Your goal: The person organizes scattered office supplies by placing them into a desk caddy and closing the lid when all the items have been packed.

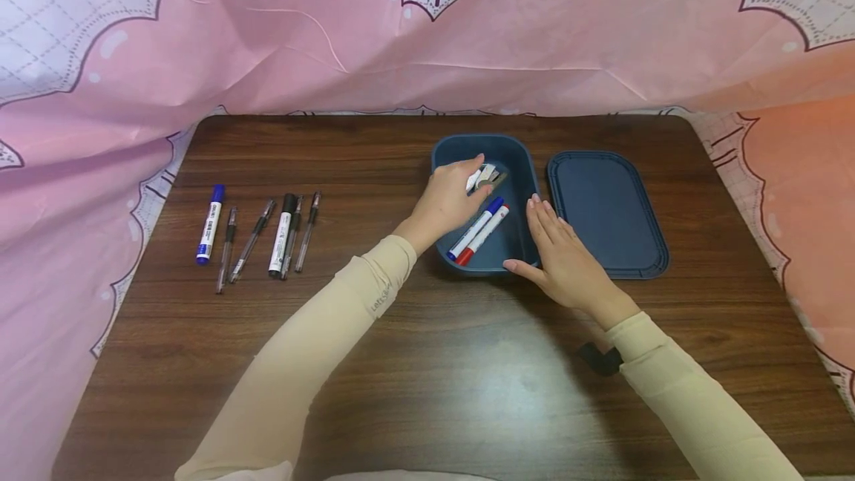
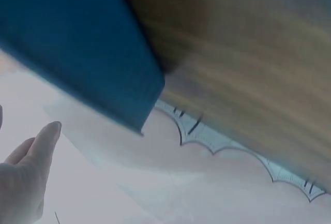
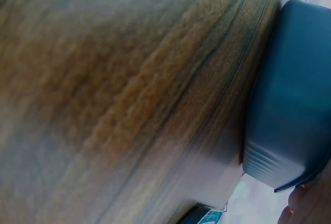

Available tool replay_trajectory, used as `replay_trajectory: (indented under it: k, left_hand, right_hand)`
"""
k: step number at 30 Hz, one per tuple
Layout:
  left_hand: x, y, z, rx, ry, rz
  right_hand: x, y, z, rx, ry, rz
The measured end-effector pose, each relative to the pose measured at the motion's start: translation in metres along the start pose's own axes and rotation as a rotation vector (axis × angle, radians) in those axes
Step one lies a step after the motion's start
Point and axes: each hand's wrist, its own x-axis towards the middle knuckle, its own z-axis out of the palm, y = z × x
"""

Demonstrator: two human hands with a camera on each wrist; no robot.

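Note:
A dark blue plastic box [image 1: 484, 141] stands open-topped on the table. My left hand [image 1: 444, 195] reaches over its left side, thumb and forefinger spread apart above small white and grey items [image 1: 490, 175]. Their kind is partly hidden by the hand. In the left wrist view, the fingers [image 2: 44, 144] are extended near the box's wall [image 2: 88, 48]. Inside the box, a blue-capped marker [image 1: 476, 228] lies beside a red-capped marker [image 1: 484, 234]. My right hand [image 1: 571, 266] rests at the box's right rim with fingers straight; the right wrist view shows the outer wall [image 3: 292, 94].
The box's flat blue lid [image 1: 604, 214] lies to the right. On the left lie a blue marker [image 1: 210, 225], a black marker [image 1: 283, 236] and several clear pens [image 1: 251, 241]. Patterned pink cloth [image 1: 427, 58] hangs behind the wooden table [image 1: 427, 392].

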Motion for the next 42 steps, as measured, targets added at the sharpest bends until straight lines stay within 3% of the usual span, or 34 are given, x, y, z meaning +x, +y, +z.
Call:
replay_trajectory:
  k: [11, 23, 34, 38, 42]
  left_hand:
    - [-0.005, 0.005, -0.043, -0.035, 0.12, -0.01]
    - [-0.016, 0.002, -0.101, -0.026, 0.344, -0.012]
    - [-0.034, -0.025, -0.126, 0.039, 0.482, -0.009]
    - [-0.042, -0.039, -0.134, 0.069, 0.498, -0.018]
    - [-0.051, -0.053, -0.142, 0.087, 0.484, -0.075]
  right_hand:
    - [0.001, 0.001, 0.0, -0.007, 0.001, 0.011]
    - [-0.001, 0.001, 0.0, -0.001, 0.0, 0.009]
    - [0.0, 0.001, 0.0, 0.002, 0.01, 0.0]
    - [0.0, 0.0, 0.0, 0.004, 0.022, -0.006]
    - [0.0, -0.001, -0.001, 0.005, 0.022, -0.004]
